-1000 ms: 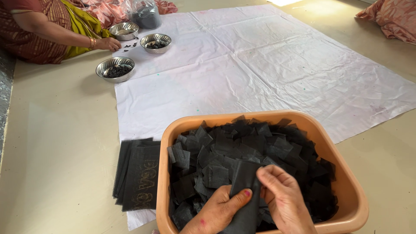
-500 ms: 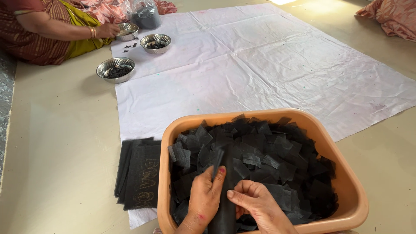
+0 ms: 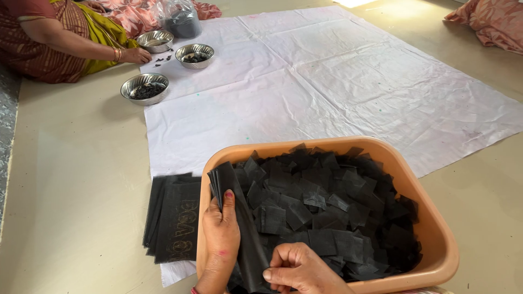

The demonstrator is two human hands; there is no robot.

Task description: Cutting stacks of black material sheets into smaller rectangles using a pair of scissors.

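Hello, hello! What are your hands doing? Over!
Left hand and right hand both grip a long black strip. Strip over the orange tub of black squares. Nothing blocking.

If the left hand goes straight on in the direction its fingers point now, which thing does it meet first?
The left hand points up along the black strips it holds, toward the orange tub's near-left rim. That rim probably comes first, then the white sheet; depth is unclear.

Smooth orange plastic tub [image 3: 436,239], matt black mesh-like fabric squares [image 3: 327,207], shiny metal bowls [image 3: 145,88], creased white sheet [image 3: 338,81]
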